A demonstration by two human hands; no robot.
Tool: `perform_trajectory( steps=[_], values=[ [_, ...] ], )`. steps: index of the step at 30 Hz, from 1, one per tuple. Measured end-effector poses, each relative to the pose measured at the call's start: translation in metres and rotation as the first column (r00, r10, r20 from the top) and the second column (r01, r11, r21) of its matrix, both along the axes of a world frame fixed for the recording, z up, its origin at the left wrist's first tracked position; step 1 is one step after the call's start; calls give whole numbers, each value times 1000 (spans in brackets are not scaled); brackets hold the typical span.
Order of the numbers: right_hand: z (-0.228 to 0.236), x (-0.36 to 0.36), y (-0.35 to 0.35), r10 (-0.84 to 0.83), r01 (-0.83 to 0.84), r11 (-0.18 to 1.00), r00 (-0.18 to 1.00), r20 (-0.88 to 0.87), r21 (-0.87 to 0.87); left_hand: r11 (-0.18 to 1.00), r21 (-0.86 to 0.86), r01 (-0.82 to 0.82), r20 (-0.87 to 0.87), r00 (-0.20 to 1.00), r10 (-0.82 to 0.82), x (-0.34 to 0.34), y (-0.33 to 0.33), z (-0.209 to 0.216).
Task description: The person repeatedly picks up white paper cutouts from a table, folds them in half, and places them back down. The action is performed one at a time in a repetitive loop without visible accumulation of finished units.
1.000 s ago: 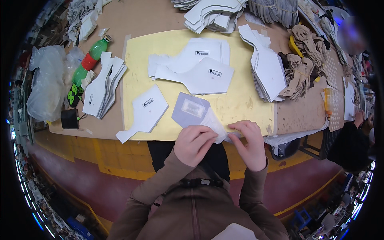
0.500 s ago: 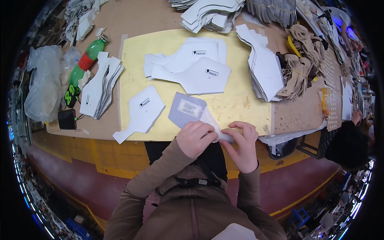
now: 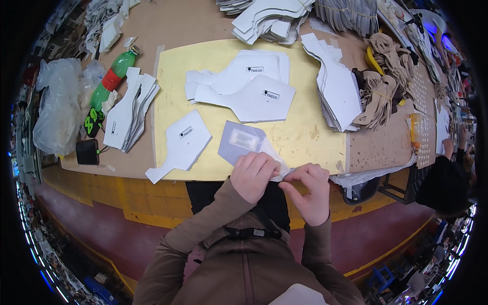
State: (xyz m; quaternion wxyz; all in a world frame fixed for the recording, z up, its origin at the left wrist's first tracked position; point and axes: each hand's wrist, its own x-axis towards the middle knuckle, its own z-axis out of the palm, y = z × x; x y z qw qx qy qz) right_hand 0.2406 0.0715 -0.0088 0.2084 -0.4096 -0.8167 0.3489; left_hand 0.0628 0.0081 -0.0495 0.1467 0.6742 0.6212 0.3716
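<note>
A lilac-grey cut piece with a pale rectangular patch lies at the near edge of the yellow sheet. A whitish, thin-looking layer covers its right side. My left hand is closed over the lower part of this piece, fingers curled and hiding it. My right hand pinches at the narrow end by the table edge; whether it grips the piece or only the whitish layer is hidden. A white cut piece with a small dark print lies left of it, and further overlapping white pieces lie beyond.
A stack of white pieces stands at the right, near tied tan pieces. Another stack is at the left beside a green bottle, a plastic bag and a black box. A person works far right.
My right hand's raised fingers have come down and closed into a tighter pinch, slightly lower. My left hand and the lilac-grey piece appear slightly further right.
</note>
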Motion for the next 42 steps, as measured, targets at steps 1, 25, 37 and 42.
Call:
perform_trajectory(
  steps=[1, 25, 37, 42],
  values=[
    [0, -3, -2, 12, -12, 1000, 1000, -13, 12, 1000, -9, -10, 59, 998, 10, 2, 0, 0],
    [2, -4, 22, 105, -105, 994, 994, 30, 23, 1000, 25, 7, -79, 997, -5, -16, 32, 10],
    [-7, 5, 23, 26, -34, 996, 995, -97, -85, 988, 81, 129, 49, 990, -133, -24, 36, -6],
    [-5, 4, 26, 38, -48, 993, 995, -90, -110, 999, -31, 32, 78, 997, -29, -22, 29, 0]
  ],
)
